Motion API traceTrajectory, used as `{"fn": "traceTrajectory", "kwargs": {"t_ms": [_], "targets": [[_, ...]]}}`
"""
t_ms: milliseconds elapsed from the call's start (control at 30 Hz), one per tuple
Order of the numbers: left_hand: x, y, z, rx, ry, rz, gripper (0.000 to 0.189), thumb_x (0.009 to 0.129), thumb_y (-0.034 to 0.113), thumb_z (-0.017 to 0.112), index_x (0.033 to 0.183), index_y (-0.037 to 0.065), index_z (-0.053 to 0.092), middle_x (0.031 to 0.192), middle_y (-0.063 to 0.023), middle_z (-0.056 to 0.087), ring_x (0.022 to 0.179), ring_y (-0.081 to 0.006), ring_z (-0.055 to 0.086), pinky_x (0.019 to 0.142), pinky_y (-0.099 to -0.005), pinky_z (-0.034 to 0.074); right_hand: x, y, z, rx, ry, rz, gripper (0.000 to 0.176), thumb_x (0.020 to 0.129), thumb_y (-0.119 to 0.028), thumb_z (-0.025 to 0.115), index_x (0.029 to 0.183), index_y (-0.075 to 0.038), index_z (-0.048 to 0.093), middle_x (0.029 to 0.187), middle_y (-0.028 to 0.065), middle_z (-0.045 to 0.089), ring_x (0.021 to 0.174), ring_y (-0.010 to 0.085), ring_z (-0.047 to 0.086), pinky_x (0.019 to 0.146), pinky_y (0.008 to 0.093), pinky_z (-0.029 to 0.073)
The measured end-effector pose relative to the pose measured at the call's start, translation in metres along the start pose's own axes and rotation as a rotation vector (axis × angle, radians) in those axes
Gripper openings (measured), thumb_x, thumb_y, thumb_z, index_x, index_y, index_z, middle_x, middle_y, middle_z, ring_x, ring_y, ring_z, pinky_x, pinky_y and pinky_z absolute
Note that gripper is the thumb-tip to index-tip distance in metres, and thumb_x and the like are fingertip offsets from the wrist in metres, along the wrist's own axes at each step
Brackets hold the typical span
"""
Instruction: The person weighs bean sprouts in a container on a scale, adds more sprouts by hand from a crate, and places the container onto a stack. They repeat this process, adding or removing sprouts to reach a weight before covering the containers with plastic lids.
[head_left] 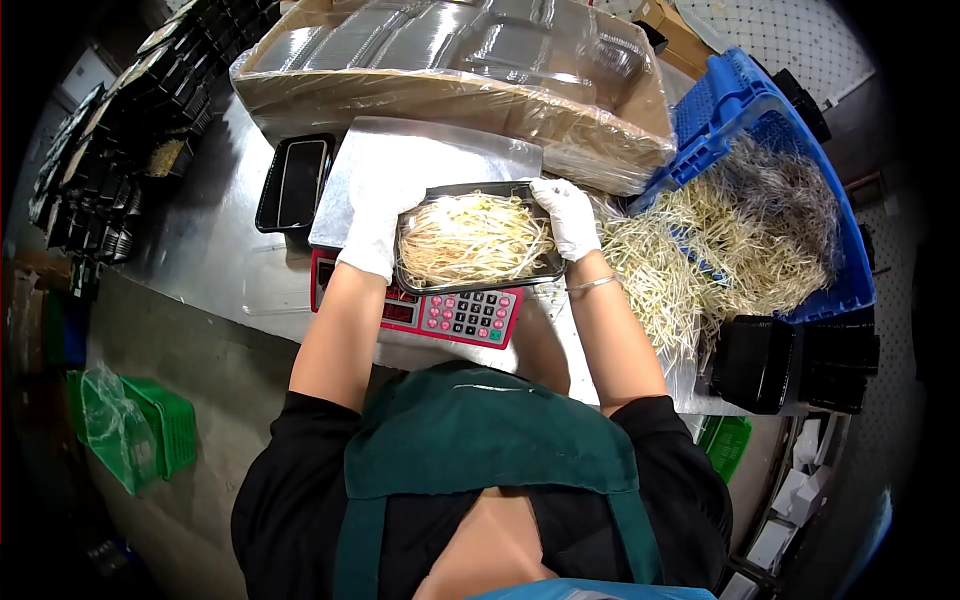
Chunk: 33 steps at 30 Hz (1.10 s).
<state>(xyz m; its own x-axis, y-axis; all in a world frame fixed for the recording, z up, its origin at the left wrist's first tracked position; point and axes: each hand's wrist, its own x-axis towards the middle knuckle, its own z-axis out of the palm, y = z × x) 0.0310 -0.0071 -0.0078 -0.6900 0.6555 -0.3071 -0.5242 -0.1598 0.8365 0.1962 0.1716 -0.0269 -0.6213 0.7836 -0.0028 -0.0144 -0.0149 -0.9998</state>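
The left hand (pixel 375 225) and right hand (pixel 567 215) wore matt white cloth gloves (pixel 362 255). Between them sat a glossy black plastic tray (pixel 470 188) on a dull metal scale pan (pixel 430 150). Beside the right hand stood a blue plastic crate (pixel 740 100).

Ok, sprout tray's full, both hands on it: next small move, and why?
Probably slide the tray farther onto the scale platter and let go: the left hand and right hand both grip its ends, and it seems to sit forward over the display, so a reading would likely be off.
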Motion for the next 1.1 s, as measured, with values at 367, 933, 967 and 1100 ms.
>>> {"fn": "traceTrajectory", "kwargs": {"t_ms": [367,933,967,1100], "targets": [[-0.022,-0.010,0.008,-0.241,0.012,-0.001,0.022,0.080,0.003,0.063,0.102,0.000,0.059,0.095,-0.0085,0.061,0.089,-0.0189,0.061,0.074,-0.0301,0.053,0.013,-0.012,-0.004,-0.235,-0.063,0.035,0.021,0.083,-0.022,0.071,0.084,-0.002,0.064,0.075,0.0012,0.062,0.067,0.0062,0.054,0.061,0.0208,0.043],[-0.044,-0.027,-0.011,0.120,-0.104,0.252,0.016,0.084,0.010,0.062,0.097,0.001,0.062,0.082,0.0004,0.057,0.079,-0.0096,0.049,0.068,-0.0232,0.040,-0.004,-0.041,-0.039,-0.081,-0.300,0.379,0.034,0.085,-0.034,0.067,0.072,-0.004,0.064,0.056,0.0017,0.056,0.041,0.0093,0.046,0.038,0.0246,0.034],[-0.076,-0.014,0.011,0.213,-0.023,0.205,0.016,0.086,0.013,0.061,0.096,0.001,0.062,0.081,0.0005,0.057,0.076,-0.0084,0.049,0.066,-0.0230,0.040,0.007,-0.041,-0.039,-0.096,-0.338,0.378,0.036,0.084,-0.038,0.067,0.071,-0.005,0.064,0.056,0.0015,0.055,0.041,0.0099,0.046,0.038,0.0263,0.035],[-0.103,-0.039,-0.001,0.689,-0.191,0.148,0.031,0.086,0.028,0.068,0.088,-0.003,0.061,0.077,-0.0044,0.060,0.067,-0.0070,0.054,0.061,-0.0217,0.047,0.038,-0.068,-0.010,-0.533,-0.223,0.439,0.074,0.086,-0.067,0.042,0.104,0.001,0.064,0.083,0.0141,0.064,0.063,0.0158,0.055,0.055,0.0312,0.045]]}}
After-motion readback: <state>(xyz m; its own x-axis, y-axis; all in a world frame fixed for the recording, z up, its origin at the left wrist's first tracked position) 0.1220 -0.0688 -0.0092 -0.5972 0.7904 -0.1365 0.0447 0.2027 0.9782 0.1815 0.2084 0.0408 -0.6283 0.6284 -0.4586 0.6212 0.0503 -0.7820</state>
